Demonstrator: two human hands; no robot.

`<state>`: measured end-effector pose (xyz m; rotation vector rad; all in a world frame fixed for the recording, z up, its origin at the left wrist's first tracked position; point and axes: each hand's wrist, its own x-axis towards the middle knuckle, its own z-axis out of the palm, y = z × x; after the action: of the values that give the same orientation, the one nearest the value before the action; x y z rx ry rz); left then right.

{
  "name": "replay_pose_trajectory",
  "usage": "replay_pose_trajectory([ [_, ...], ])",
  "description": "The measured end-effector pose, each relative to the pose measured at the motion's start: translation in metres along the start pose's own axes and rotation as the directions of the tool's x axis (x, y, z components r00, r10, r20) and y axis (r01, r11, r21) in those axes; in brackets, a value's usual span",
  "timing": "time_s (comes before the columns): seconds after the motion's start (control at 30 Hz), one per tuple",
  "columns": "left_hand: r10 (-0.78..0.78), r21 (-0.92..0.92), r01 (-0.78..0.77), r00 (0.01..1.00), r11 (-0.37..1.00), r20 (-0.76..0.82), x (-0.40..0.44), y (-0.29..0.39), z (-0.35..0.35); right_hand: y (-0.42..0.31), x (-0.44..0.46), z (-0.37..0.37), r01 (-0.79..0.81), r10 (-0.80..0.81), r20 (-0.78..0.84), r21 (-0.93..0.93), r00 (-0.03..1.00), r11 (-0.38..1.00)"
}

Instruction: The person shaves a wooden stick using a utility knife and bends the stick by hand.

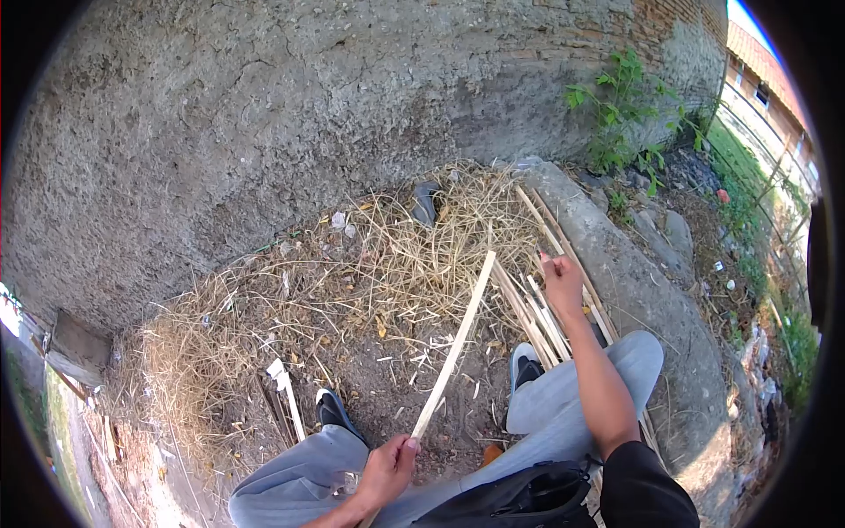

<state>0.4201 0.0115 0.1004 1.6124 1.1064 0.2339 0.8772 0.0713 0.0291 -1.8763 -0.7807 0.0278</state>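
My left hand is closed around the lower end of a long, flat, pale wooden strip, which slants up and away to the right. Raised over the right side, my right hand has its fingers pinched together. A small dark and reddish tip shows at those fingers, too small to name. Under and beside the right hand lies a bundle of wooden strips on the ground, close to my right shoe. The right hand is apart from the strip in my left hand.
Dry straw and wood chips cover the soil between my feet and a rough wall. A grey stone lies in the straw. More strips rest by my left shoe. A concrete ledge borders the right side.
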Motion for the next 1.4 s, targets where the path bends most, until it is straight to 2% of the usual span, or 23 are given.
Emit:
replay_pose_trajectory([
  [0.03,0.029,0.007,-0.029,0.999,1.000,-0.038,0.008,-0.007,-0.001,-0.008,-0.003,-0.001,-0.128,0.115,0.075,0.191,0.990,0.973],
  [0.07,0.021,-0.002,-0.021,0.999,1.000,-0.048,0.012,-0.012,0.001,-0.014,-0.008,-0.003,-0.266,0.216,0.173,0.361,0.961,0.894],
  [0.1,0.013,0.014,-0.012,0.997,1.000,-0.070,0.016,-0.012,0.000,-0.045,-0.021,-0.007,-0.411,0.318,0.268,0.455,0.909,0.790],
  [0.13,0.008,0.032,-0.005,0.996,0.999,-0.091,0.019,-0.012,-0.001,-0.037,-0.032,0.006,-0.289,0.202,0.246,0.402,0.948,0.869],
  [0.17,0.032,0.026,-0.030,0.993,0.999,-0.115,0.020,-0.012,0.001,-0.056,-0.050,0.006,-0.107,0.013,0.255,0.358,0.967,0.928],
  [0.23,0.037,0.042,-0.031,0.989,0.999,-0.146,0.021,-0.007,0.004,-0.081,-0.088,0.015,0.015,-0.147,0.366,0.340,0.919,0.940],
  [0.27,0.044,0.060,-0.034,0.984,0.998,-0.171,0.021,-0.005,0.005,-0.098,-0.102,0.009,0.132,-0.209,0.399,0.213,0.893,0.968],
  [0.3,0.044,0.062,-0.033,0.984,0.998,-0.172,0.020,-0.005,0.006,-0.103,-0.112,0.011,0.239,-0.305,0.358,0.218,0.882,0.946],
  [0.33,0.058,0.092,-0.043,0.984,0.995,-0.166,0.019,-0.005,0.007,-0.108,-0.116,0.012,0.238,-0.305,0.356,0.220,0.883,0.946],
  [0.4,0.076,0.128,-0.056,0.985,0.990,-0.158,0.017,-0.005,0.006,-0.117,-0.122,0.010,0.490,-0.510,0.306,0.145,0.804,0.860],
  [0.43,0.059,0.081,-0.048,0.989,0.996,-0.134,0.016,-0.005,0.006,-0.117,-0.124,0.010,0.390,-0.416,0.381,0.149,0.825,0.909],
  [0.47,0.042,0.034,-0.039,0.993,0.999,-0.108,0.015,-0.004,0.006,-0.116,-0.125,0.009,0.390,-0.416,0.377,0.147,0.827,0.909],
  [0.53,0.035,0.026,-0.033,0.995,0.999,-0.091,0.012,0.007,0.005,-0.116,-0.126,0.010,0.395,-0.450,0.437,0.216,0.779,0.893],
  [0.63,0.051,0.030,-0.049,0.994,0.998,-0.092,0.011,0.005,0.007,-0.116,-0.132,0.012,0.429,-0.485,0.445,0.227,0.753,0.874],
  [0.7,0.081,0.045,-0.077,0.991,0.996,-0.106,0.010,0.008,0.008,-0.116,-0.131,0.013,0.440,-0.504,0.428,0.247,0.750,0.864],
  [0.77,0.123,0.162,-0.098,0.980,0.982,-0.158,0.005,0.017,0.010,-0.115,-0.130,0.014,0.449,-0.520,0.413,0.264,0.747,0.854],
  [0.83,0.132,0.139,-0.111,0.980,0.984,-0.152,0.002,0.015,0.011,-0.115,-0.127,0.014,0.546,-0.626,0.305,0.310,0.718,0.778],
  [0.9,0.142,0.120,-0.126,0.980,0.985,-0.142,0.003,0.015,0.011,-0.119,-0.128,0.005,0.569,-0.648,0.313,0.312,0.695,0.761],
  [0.97,0.068,0.003,-0.069,0.991,0.998,-0.119,0.006,0.017,0.008,-0.129,-0.133,-0.003,0.590,-0.670,0.321,0.320,0.669,0.742],
  [1.1,0.051,-0.007,-0.053,0.989,0.999,-0.136,0.011,0.021,0.003,-0.134,-0.147,0.002,0.624,-0.704,0.286,0.327,0.651,0.710],
  [1.17,0.102,0.025,-0.099,0.983,0.995,-0.151,0.015,0.015,0.004,-0.133,-0.148,0.003,0.639,-0.717,0.266,0.327,0.644,0.696],
  [1.4,0.153,0.088,-0.138,0.971,0.986,-0.184,0.007,0.027,0.008,-0.138,-0.154,0.001,0.665,-0.705,0.310,0.241,0.638,0.707],
])
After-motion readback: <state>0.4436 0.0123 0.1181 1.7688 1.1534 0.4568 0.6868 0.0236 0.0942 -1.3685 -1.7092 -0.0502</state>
